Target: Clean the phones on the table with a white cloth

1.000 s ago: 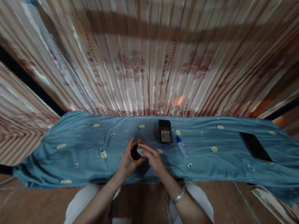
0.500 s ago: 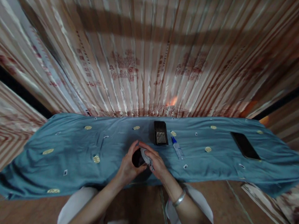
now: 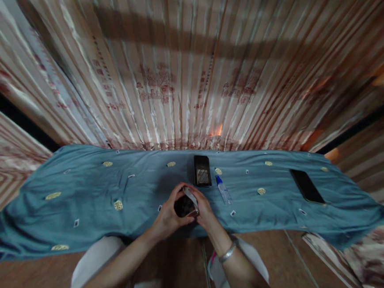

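Note:
My left hand (image 3: pixel 168 215) grips a small dark object (image 3: pixel 183 206), probably a phone, over the near edge of a blue embroidered cloth (image 3: pixel 108 190). My right hand (image 3: pixel 203 209) presses a small pale cloth or wipe (image 3: pixel 191 197) against the top of that object. A silver bangle sits on my right wrist. Just beyond my hands lie a black phone (image 3: pixel 202 171), screen up, and a small clear bottle with a blue cap (image 3: pixel 223 191).
A second dark phone (image 3: pixel 306 186) lies at the far right of the blue cloth. Striped patterned curtains (image 3: pixel 191 73) hang behind the surface. A brown floor (image 3: pixel 304 277) and my pale trousers (image 3: pixel 92 265) show below.
My head has shifted, so the scene slid left. Both hands stay together on the dark object; the pale wipe now lies along its upper edge and the object is tilted more toward me.

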### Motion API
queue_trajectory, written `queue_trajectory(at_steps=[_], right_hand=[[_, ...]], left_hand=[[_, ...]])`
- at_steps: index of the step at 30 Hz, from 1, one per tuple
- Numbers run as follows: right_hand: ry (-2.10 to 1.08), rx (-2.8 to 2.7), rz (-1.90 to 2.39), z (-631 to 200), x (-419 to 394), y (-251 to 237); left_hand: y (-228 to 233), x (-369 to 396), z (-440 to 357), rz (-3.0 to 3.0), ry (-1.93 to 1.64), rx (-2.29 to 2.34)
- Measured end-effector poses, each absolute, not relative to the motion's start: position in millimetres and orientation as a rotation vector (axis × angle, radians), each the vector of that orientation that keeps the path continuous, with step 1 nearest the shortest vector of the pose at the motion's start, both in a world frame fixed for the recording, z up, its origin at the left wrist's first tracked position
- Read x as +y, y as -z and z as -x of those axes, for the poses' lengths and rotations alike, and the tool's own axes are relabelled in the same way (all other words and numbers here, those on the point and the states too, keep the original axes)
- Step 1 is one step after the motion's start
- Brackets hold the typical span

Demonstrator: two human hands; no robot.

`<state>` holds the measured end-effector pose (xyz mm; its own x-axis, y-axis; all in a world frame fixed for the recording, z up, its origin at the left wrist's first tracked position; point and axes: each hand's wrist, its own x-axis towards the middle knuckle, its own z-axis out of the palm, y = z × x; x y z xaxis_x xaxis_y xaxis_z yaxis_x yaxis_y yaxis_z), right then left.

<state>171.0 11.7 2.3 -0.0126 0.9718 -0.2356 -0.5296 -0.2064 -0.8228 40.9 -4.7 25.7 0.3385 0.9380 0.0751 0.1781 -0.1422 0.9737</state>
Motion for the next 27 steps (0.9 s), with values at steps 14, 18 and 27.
queue_trajectory(at_steps=[14, 18, 27], right_hand=[[-1.552, -0.592, 0.901, -174, 14, -1], [-1.550, -0.610, 0.915, -179, 16, -1], [-1.519, -0.539, 0.953, -178, 26, 8]], left_hand=[[-25, 13, -44, -1.584, -0.935, 1.168], [-29, 5, -46, -1.635, -0.912, 1.155], [-30, 0, -47, -1.586, -0.946, 1.015]])
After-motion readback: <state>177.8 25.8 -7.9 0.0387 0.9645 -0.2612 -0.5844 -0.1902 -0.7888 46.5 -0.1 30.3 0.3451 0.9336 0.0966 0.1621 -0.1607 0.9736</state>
